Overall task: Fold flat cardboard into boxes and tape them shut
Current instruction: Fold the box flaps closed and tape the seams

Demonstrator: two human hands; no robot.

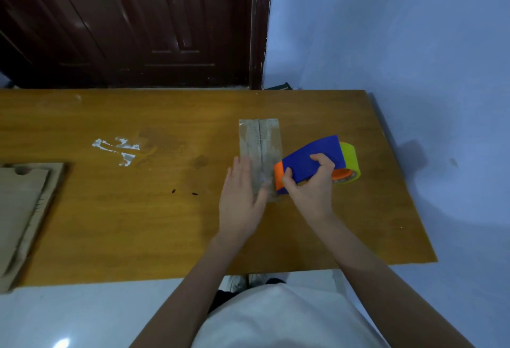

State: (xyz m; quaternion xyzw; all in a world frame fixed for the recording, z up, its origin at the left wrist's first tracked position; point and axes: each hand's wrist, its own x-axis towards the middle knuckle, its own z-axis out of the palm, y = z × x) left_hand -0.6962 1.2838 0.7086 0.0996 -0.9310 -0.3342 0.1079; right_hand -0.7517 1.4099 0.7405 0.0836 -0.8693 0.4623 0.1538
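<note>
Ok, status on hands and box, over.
Left hand flat on taped box. Right hand grips tape dispenser at box's near end. Nothing in the way.

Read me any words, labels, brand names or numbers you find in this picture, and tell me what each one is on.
None can be read.
Tape dispenser: plain blue, orange and yellow-green faces, no lettering showing.
Taped box: only tape over the seam, no print.
Flat cardboard: no markings visible.
Table: white scraps and stains, not letters.
Door: no sign or number.
</note>
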